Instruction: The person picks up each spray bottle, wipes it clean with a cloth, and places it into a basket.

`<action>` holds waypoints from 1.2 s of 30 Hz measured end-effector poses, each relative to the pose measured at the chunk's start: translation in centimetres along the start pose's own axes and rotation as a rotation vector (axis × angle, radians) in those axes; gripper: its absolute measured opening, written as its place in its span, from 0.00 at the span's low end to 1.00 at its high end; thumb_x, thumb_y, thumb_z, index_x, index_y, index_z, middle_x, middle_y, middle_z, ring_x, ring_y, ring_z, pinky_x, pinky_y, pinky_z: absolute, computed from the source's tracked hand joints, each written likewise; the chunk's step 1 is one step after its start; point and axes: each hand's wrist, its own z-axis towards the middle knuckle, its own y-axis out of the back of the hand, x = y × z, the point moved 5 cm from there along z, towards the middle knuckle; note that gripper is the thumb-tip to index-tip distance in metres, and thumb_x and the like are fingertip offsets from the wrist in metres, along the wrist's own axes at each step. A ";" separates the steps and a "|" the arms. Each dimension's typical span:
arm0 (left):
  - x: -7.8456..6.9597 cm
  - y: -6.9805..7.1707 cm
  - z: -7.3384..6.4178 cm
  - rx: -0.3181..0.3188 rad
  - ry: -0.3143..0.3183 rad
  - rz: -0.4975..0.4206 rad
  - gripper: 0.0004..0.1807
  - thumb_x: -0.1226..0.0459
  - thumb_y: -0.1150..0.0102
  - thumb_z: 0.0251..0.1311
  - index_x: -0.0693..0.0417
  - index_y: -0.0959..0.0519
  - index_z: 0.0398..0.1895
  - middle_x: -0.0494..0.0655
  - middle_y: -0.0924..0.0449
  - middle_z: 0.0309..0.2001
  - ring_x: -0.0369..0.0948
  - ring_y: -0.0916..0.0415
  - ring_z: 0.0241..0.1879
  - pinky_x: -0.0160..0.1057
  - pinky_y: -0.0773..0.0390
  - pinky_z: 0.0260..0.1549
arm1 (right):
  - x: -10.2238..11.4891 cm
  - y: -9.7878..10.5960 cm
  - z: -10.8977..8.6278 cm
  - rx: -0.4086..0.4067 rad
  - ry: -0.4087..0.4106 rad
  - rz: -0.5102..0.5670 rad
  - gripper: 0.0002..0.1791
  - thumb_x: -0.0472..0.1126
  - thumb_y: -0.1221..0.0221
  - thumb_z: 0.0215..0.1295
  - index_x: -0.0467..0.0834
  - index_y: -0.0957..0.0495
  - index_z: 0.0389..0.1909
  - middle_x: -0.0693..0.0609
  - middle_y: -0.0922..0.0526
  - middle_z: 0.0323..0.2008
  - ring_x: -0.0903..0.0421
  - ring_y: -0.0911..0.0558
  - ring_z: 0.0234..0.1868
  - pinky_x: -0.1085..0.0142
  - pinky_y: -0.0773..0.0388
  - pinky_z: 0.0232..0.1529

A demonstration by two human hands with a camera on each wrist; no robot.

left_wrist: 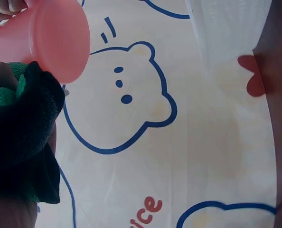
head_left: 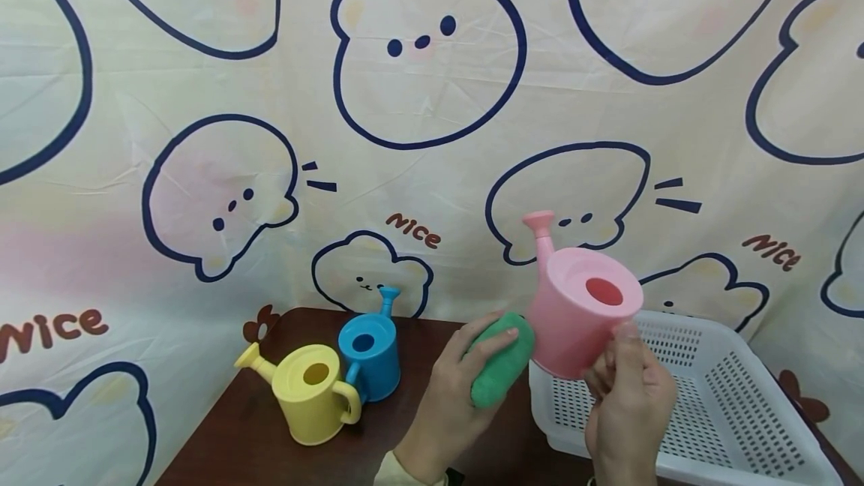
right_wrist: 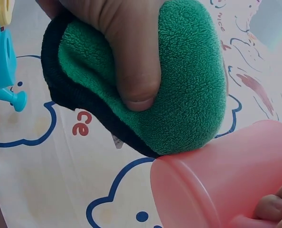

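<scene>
Left hand [head_left: 445,400], fingers curled round a green cloth [head_left: 502,366], holds it against a pink can [head_left: 570,325] raised near a basket [head_left: 739,377]; right hand [head_left: 631,407] fingers grip its handle [right_wrist: 250,223]. Yellow can [head_left: 304,403], blue can [head_left: 378,366] stand on the desk [head_left: 236,418].

Yellow watering can [head_left: 305,407]: left
Blue watering can [head_left: 378,370]: just beyond it
White perforated basket [head_left: 749,396]: right
Cartoon-print backdrop [head_left: 425,103]: far

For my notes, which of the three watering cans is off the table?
The pink watering can: the right hand holds it up, while the yellow watering can and blue watering can stand on the table.
</scene>
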 end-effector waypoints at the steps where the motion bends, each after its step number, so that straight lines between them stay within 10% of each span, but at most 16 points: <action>1: 0.1 0.0 0.0 0.004 0.013 -0.019 0.44 0.74 0.21 0.52 0.39 0.27 0.71 0.45 0.29 0.73 0.49 0.22 0.65 0.50 0.13 0.57 | 0.0 0.0 0.0 0.008 0.009 0.012 0.28 0.40 0.47 0.82 0.38 0.38 0.17 0.52 0.43 0.13 0.54 0.47 0.16 0.59 0.58 0.18; 18: 0.1 0.7 0.0 -0.053 0.061 -0.118 0.47 0.78 0.22 0.48 0.40 0.27 0.71 0.44 0.28 0.73 0.50 0.22 0.67 0.53 0.14 0.57 | -0.3 -0.6 -0.1 0.091 -0.006 -0.026 0.31 0.39 0.48 0.83 0.36 0.44 0.15 0.52 0.44 0.13 0.54 0.48 0.15 0.60 0.57 0.15; 36: -0.7 1.4 0.0 -0.154 -0.095 -0.130 0.47 0.79 0.22 0.47 0.45 0.28 0.72 0.52 0.27 0.71 0.52 0.22 0.65 0.50 0.13 0.57 | -0.7 -1.3 -0.5 0.118 -0.107 -0.191 0.32 0.42 0.45 0.81 0.34 0.43 0.15 0.52 0.43 0.13 0.56 0.46 0.16 0.63 0.51 0.15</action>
